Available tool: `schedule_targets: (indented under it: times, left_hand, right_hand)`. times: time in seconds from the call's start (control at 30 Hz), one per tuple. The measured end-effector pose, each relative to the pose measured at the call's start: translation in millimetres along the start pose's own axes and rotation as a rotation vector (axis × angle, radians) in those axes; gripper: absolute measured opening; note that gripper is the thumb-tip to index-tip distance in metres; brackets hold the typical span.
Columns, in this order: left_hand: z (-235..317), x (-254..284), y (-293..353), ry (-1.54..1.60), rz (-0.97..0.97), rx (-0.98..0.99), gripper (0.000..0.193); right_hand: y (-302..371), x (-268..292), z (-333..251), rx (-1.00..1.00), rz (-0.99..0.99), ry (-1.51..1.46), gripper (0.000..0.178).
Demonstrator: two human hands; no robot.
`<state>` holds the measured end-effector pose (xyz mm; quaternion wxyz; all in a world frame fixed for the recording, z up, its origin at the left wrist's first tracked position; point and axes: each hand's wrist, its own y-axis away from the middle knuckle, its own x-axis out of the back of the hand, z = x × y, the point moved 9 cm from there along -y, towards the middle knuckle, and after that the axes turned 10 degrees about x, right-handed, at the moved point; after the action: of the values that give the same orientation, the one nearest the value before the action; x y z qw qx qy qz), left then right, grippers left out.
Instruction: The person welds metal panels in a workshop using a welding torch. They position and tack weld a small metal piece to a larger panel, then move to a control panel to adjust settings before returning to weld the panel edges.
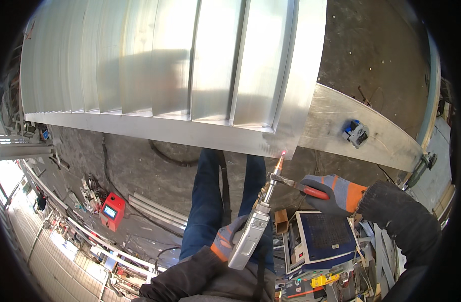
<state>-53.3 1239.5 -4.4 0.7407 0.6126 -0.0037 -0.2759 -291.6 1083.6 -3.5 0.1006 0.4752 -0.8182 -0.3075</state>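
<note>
My left hand [224, 242], in a grey and orange glove, is wrapped round the body of a silver welding gun [250, 236]. The gun slants up and right, and its copper-coloured tip is at the corner of a louvred metal panel [200, 133]. A small pink-red light spot shows there. My right hand [336, 194], gloved alike, closes on a red-handled metal tool [315, 192], whose head meets the gun's barrel below the tip. Whether this tool is a wrench or pliers I cannot tell. Part of my left hand is hidden behind the gun.
Right of the panel, a flat metal plate [386, 133] carries a blue and grey device [356, 134]. A blue and white cabinet [323, 239] stands at lower right among metal strips. At left are a red box with a screen [112, 211], metal bars [157, 214] and floor cables [167, 157].
</note>
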Motion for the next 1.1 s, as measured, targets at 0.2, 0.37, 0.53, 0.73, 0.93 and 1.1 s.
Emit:
schedule_targets:
  times: [0.2, 0.37, 0.53, 0.73, 0.93, 1.1]
  left_hand:
    - [5.4, 8.1, -2.0, -0.142, 0.058, -0.067, 0.062]
    - [2.3, 11.8, -1.8, -0.155, 0.052, -0.063, 0.059]
    - [1.6, 12.5, -2.0, -0.167, 0.032, -0.084, 0.057]
    - [0.6, 10.9, -1.9, -0.148, 0.012, -0.084, 0.058]
    - [-2.3, 10.5, -3.0, -0.139, -0.002, -0.064, 0.060]
    - [2.5, 15.2, -3.4, -0.245, 0.116, -0.120, 0.067]
  right_hand:
    - [-0.7, -1.5, -0.1, 0.002, 0.005, -0.031, 0.025]
    - [-2.3, -6.9, 8.4, 0.035, 0.009, -0.017, 0.026]
    - [-4.5, -14.0, 19.0, 0.083, 0.029, -0.014, 0.032]
    - [-8.7, -22.6, 26.7, 0.075, 0.004, -0.076, 0.039]
    - [-13.4, -23.8, 24.2, 0.145, 0.068, -0.106, 0.028]
    - [-14.8, -21.6, 23.4, 0.141, 0.103, -0.114, 0.030]
